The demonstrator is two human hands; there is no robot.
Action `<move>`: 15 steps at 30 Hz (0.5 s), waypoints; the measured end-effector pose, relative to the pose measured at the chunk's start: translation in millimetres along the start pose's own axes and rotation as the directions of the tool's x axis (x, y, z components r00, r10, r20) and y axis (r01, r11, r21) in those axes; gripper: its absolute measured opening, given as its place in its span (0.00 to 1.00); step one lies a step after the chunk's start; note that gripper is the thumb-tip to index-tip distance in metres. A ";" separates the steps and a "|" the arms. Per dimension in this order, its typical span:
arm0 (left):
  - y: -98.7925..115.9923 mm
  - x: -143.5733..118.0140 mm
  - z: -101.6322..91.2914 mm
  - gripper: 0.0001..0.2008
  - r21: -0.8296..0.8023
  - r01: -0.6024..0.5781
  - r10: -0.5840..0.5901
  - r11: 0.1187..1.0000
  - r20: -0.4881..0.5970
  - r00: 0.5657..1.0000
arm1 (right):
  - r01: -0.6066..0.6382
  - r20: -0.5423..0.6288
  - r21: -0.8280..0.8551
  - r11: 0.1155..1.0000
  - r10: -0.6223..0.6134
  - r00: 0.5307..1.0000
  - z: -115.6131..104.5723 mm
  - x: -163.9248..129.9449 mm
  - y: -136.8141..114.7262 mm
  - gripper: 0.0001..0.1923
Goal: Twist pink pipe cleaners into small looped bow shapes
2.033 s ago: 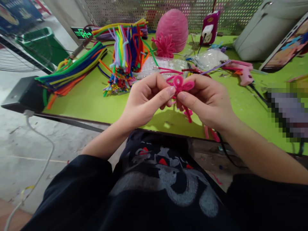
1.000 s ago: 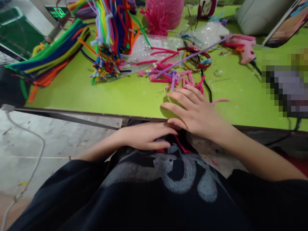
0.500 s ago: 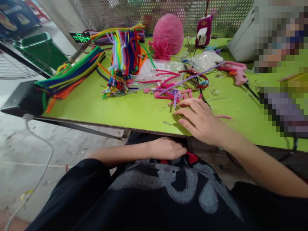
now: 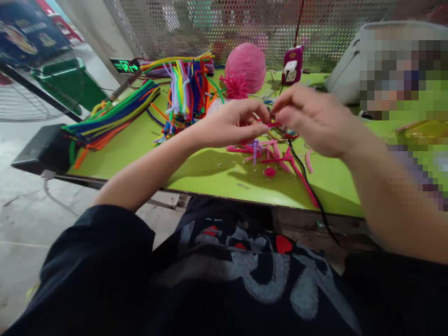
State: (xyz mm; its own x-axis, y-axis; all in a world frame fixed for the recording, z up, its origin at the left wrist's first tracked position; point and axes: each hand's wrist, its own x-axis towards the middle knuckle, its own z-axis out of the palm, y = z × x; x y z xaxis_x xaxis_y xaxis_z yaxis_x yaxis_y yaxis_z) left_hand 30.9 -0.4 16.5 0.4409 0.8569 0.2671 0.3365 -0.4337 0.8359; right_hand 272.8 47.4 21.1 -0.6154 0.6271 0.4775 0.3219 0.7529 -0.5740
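Pipe-cleaner craft bench, scanned left to right. Far left edge: black box (image 4: 44, 148) at the corner of the green table (image 4: 136, 144). Next, flat bundle of long pipe cleaners (image 4: 112, 114), green, blue, yellow and orange, lying across the upper left. Upper centre: standing bunch of mixed-colour stems (image 4: 185, 91), with a pink yarn ball (image 4: 245, 65) and a spiky pink pompom (image 4: 235, 86) just right of it, touching or nearly so.

Centre of frame: left hand (image 4: 233, 123) raised over the table, thumb and forefinger pinched together on a short pink stem (image 4: 273, 124). Right hand (image 4: 315, 119), motion-blurred, meets it from the right with fingertips closed on the same piece; exact grip too blurred to tell. Stem is held in the air between the two hands, above a loose scatter of pink and purple pieces (image 4: 266, 154) on the table. Black cable (image 4: 308, 186) runs down past the scatter to the table edge.

Step in hand, judging by the pinch: working or bending the small pink piece between both hands. Next move likely calls for a steady two-finger hold on one side while the other twists.

Right: grey case (image 4: 345, 77), rest pixelated.
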 end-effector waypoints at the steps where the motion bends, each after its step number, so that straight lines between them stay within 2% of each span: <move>1: -8.2 3.9 -2.4 0.10 -0.083 0.037 -0.035 0.996 0.018 0.999 | 0.033 0.057 -0.068 0.997 -0.029 0.998 6.0 -0.7 -2.2 0.22; 3: -20.3 3.6 -4.4 0.15 -0.177 0.074 -0.072 0.981 0.017 0.997 | 0.112 0.144 -0.151 0.982 -0.090 0.985 18.7 -5.0 -2.3 0.22; 5: -26.2 -1.2 -7.3 0.20 -0.233 0.084 -0.090 0.969 -0.017 0.996 | 0.148 0.142 -0.154 0.977 -0.126 0.982 26.5 -10.6 -1.0 0.24; 7: -28.4 -4.2 -13.4 0.22 -0.284 0.077 -0.105 0.956 -0.082 0.991 | 0.152 0.078 -0.176 0.973 -0.140 0.987 27.5 -15.7 -1.3 0.24; 9: -28.8 -3.5 -20.2 0.18 -0.349 0.098 -0.159 0.932 -0.151 0.976 | 0.146 -0.014 -0.229 0.962 -0.153 0.988 24.9 -19.9 -2.6 0.23; 13: -25.5 -0.8 -23.2 0.34 -0.425 0.193 -0.298 0.884 -0.197 0.934 | 0.159 -0.106 -0.310 0.937 -0.200 0.974 24.1 -25.9 -1.5 0.24; 15: -22.2 -3.0 -19.6 0.32 -0.418 0.164 -0.262 0.894 -0.189 0.946 | 0.159 -0.133 -0.342 0.926 -0.215 0.967 26.8 -27.5 1.2 0.25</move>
State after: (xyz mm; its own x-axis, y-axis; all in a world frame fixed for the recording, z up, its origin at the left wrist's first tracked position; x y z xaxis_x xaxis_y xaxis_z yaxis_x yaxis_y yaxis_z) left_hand 5.7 12.1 6.5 0.1718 0.9772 0.1247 0.0251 -0.1308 0.9911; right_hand 270.8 25.7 -10.6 -0.5688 0.4711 0.6743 0.4460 0.8654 -0.2284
